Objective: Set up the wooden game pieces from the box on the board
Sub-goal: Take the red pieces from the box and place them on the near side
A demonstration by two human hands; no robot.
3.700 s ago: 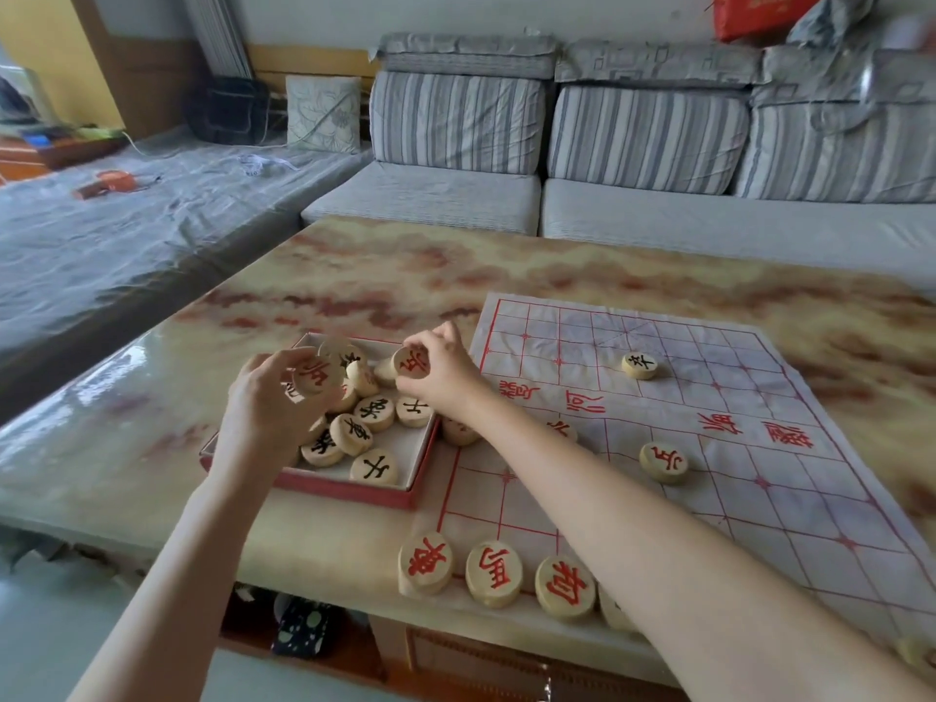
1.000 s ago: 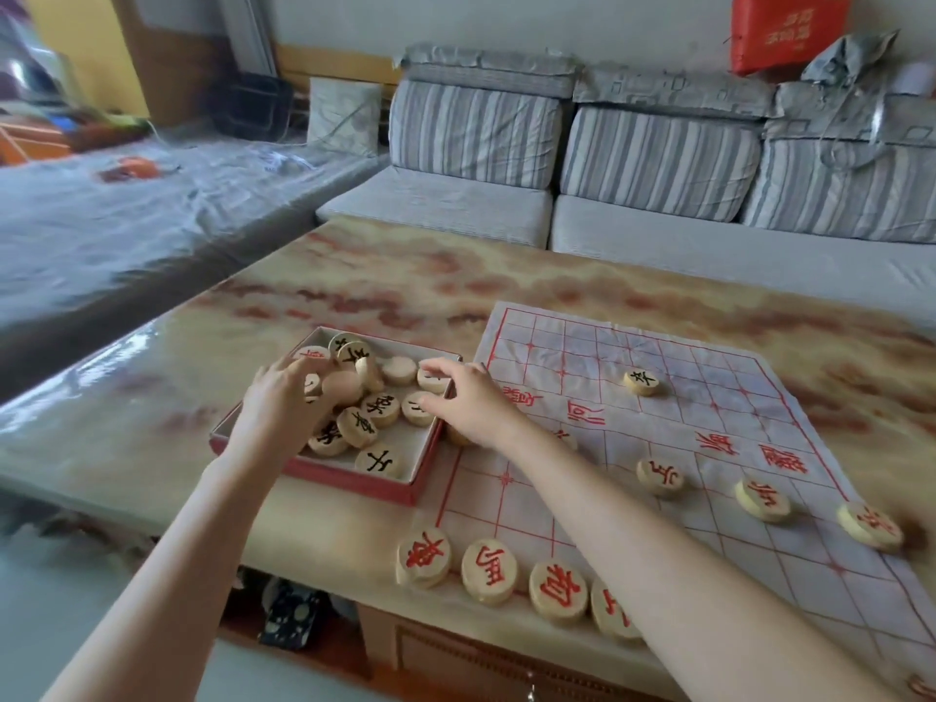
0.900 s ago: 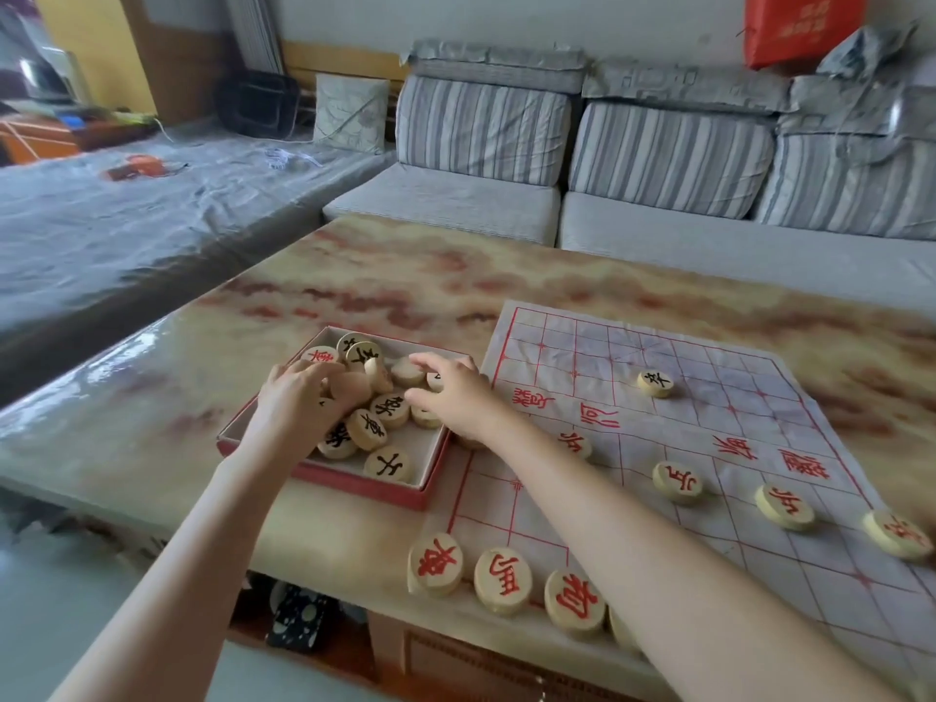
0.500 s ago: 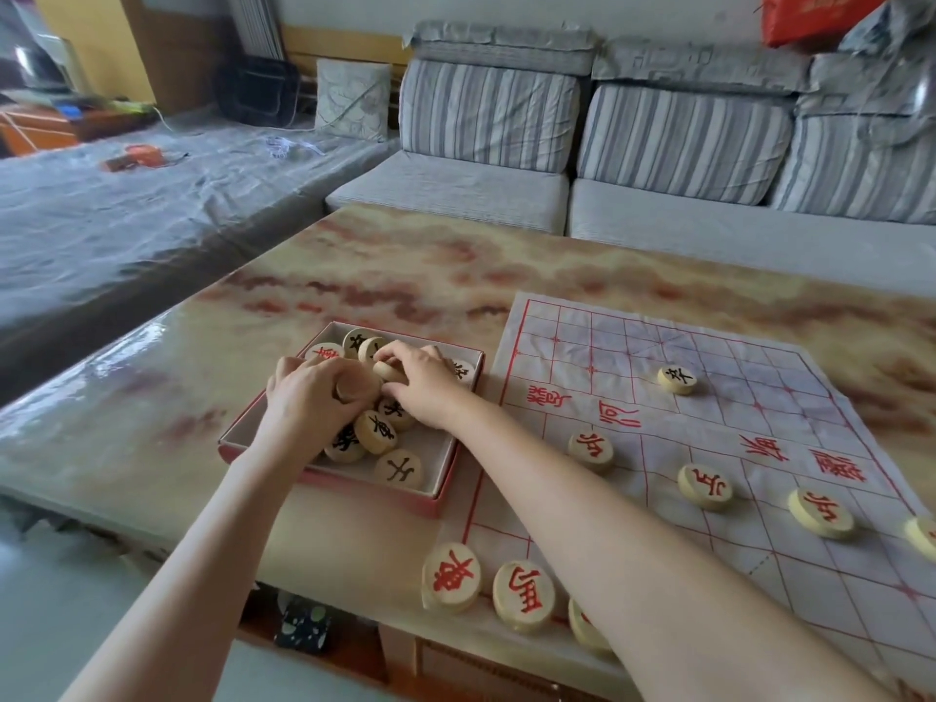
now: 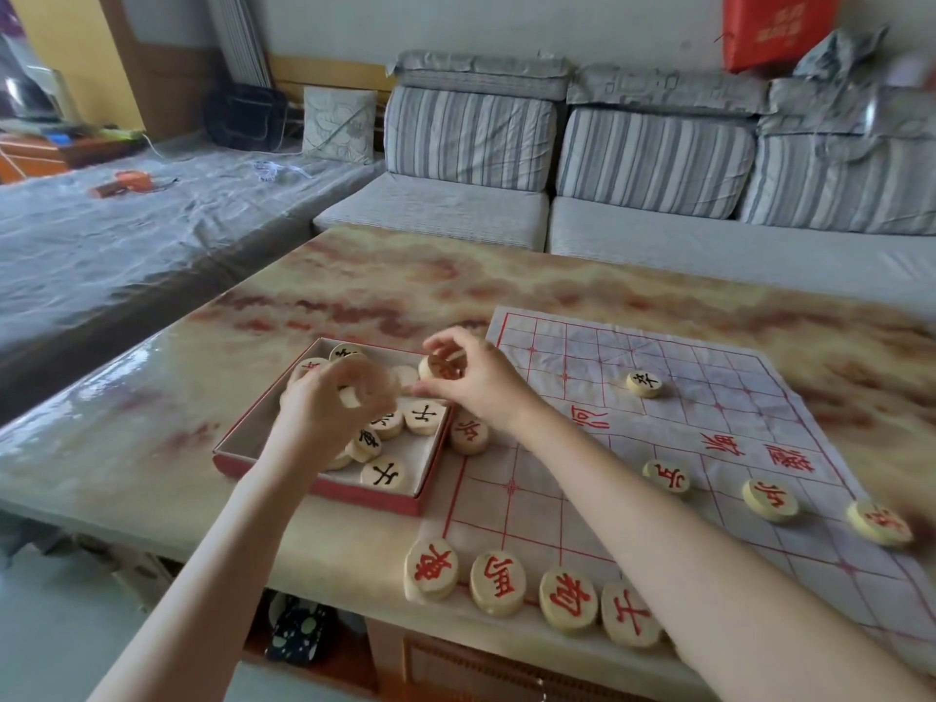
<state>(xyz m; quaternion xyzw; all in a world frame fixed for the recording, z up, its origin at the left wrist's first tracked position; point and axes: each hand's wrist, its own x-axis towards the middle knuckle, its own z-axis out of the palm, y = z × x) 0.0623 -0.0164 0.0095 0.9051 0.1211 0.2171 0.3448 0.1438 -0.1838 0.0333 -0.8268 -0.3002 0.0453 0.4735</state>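
Observation:
A red-edged box [image 5: 324, 491] on the marble table holds several round wooden pieces with black or red characters. My right hand [image 5: 481, 382] pinches a red-marked piece [image 5: 440, 366] just above the box's far right corner. My left hand [image 5: 329, 412] hovers over the box, blurred, its fingers curled round a pale piece [image 5: 352, 395]. To the right lies the white cloth board [image 5: 709, 448] with red grid lines. Several red-marked pieces stand in a row along its near edge [image 5: 499, 582] and across its middle [image 5: 667, 476]; one black-marked piece [image 5: 644, 383] stands farther back.
The marble table [image 5: 354, 276] runs to a grey striped sofa [image 5: 608, 159] behind it. A covered bench [image 5: 126, 230] lies at the left. The table's near edge sits just below the row of pieces, with a shelf and floor underneath.
Both hands were down among the pieces in the box; now both have lifted. My right hand has come up holding a red-marked piece, and my left hand has risen with a piece too.

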